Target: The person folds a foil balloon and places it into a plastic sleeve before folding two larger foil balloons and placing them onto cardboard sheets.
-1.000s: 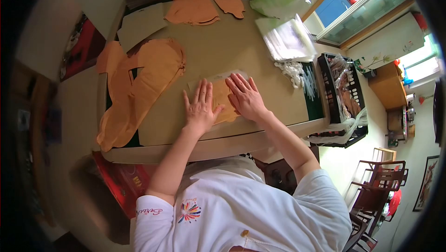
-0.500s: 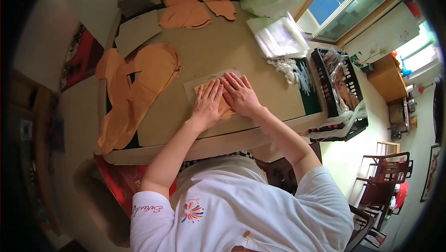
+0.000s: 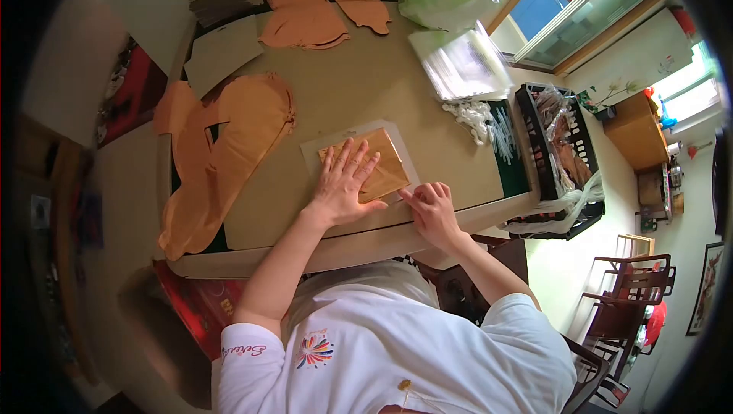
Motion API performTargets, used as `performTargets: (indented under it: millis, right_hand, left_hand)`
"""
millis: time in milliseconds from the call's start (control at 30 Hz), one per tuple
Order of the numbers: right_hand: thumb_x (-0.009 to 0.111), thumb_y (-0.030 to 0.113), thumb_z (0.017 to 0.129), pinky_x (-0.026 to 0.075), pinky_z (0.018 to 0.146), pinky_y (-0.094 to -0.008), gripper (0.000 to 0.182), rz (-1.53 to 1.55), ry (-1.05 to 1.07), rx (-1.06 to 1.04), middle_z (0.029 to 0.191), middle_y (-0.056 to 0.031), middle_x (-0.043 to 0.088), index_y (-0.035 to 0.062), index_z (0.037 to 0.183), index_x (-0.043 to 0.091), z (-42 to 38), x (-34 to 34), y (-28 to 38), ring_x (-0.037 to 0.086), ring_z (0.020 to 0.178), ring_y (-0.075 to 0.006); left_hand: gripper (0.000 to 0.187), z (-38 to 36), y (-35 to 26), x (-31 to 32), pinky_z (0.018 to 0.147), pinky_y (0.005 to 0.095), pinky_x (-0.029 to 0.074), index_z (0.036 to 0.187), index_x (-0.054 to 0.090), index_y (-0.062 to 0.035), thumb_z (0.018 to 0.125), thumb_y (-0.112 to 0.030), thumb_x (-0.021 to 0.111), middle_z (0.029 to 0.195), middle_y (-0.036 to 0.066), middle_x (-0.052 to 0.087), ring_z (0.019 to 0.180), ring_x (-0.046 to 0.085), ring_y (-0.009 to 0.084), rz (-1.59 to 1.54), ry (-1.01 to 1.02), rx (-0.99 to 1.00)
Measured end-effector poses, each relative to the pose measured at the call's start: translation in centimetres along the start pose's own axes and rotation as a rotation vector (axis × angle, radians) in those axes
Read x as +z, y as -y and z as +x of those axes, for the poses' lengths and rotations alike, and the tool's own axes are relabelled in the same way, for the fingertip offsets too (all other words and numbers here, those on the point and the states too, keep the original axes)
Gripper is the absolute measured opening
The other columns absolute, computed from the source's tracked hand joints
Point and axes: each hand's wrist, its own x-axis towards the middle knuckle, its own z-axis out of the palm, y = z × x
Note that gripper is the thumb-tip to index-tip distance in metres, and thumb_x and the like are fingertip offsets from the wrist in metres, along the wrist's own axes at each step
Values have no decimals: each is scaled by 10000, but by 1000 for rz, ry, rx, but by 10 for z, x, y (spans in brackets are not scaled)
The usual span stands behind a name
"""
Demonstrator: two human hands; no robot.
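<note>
A piece of orange fabric (image 3: 388, 166), folded into a flat rectangle, lies on a pale card (image 3: 405, 150) near the table's front edge. My left hand (image 3: 341, 189) presses flat on the left part of the fabric, fingers spread and thumb along its lower edge. At the lower right corner is my right hand (image 3: 434, 211), its fingers curled and the index fingertip by the corner of the fabric and card. What is between those fingertips is too small to make out.
Unfolded orange fabric pieces (image 3: 244, 131) lie to the left, with more orange pieces (image 3: 305, 24) at the back. Clear plastic sleeves (image 3: 462, 63), white strings (image 3: 469, 118) and a black crate (image 3: 540, 143) stand right. Spare cards (image 3: 221, 51) are at back left.
Both hands lay flat on the fabric before. My right hand has lifted off and moved down to the lower right corner with its fingers curled, uncovering the fabric. The left hand stays on it.
</note>
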Motion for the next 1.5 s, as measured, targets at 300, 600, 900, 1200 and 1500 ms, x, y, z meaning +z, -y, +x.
performTargets:
  millis: [300, 600, 900, 1200, 1500]
  right_hand:
    - [654, 16, 681, 326, 1065, -487, 570, 78, 224, -301, 1258, -81, 537, 246, 1203, 644, 31, -26, -19, 512, 1158, -266]
    - [601, 10, 751, 238, 1136, -532, 549, 93, 448, -423, 1468, -52, 396, 179, 1273, 602, 49, -13, -12, 388, 1343, -229]
    - [590, 36, 818, 243, 1142, -505, 438, 191, 222, -239, 1406, -108, 450, 99, 1252, 582, 65, 20, -10, 400, 1326, -244]
    - [644, 129, 809, 374, 989, -453, 249, 54, -95, -3, 1097, -72, 549, 107, 1057, 632, 72, 38, 11, 505, 1073, -289]
    - [602, 87, 751, 434, 925, -382, 309, 77, -27, -139, 1073, -88, 598, 52, 1058, 613, 62, 48, 16, 548, 1020, -265]
  left_hand:
    - [614, 4, 10, -12, 1178, 490, -13, 1501, 266, -115, 975, -420, 354, 1576, 122, 168, 1472, 51, 284, -374, 114, -129]
    - [647, 5, 14, -16, 1173, 466, -17, 1506, 217, -62, 972, -391, 375, 1579, 105, 181, 1476, 59, 262, -401, 141, -118]
    - [628, 5, 18, -12, 1170, 465, -30, 1509, 220, -73, 980, -383, 358, 1589, 92, 156, 1478, 45, 260, -481, 142, -124]
    - [661, 6, 17, -15, 1179, 450, -48, 1508, 201, -61, 977, -416, 371, 1582, 116, 151, 1476, 33, 249, -480, 161, -133]
    - [607, 4, 18, -12, 1179, 473, -36, 1499, 261, -100, 980, -399, 358, 1583, 115, 148, 1474, 41, 275, -431, 145, -90]
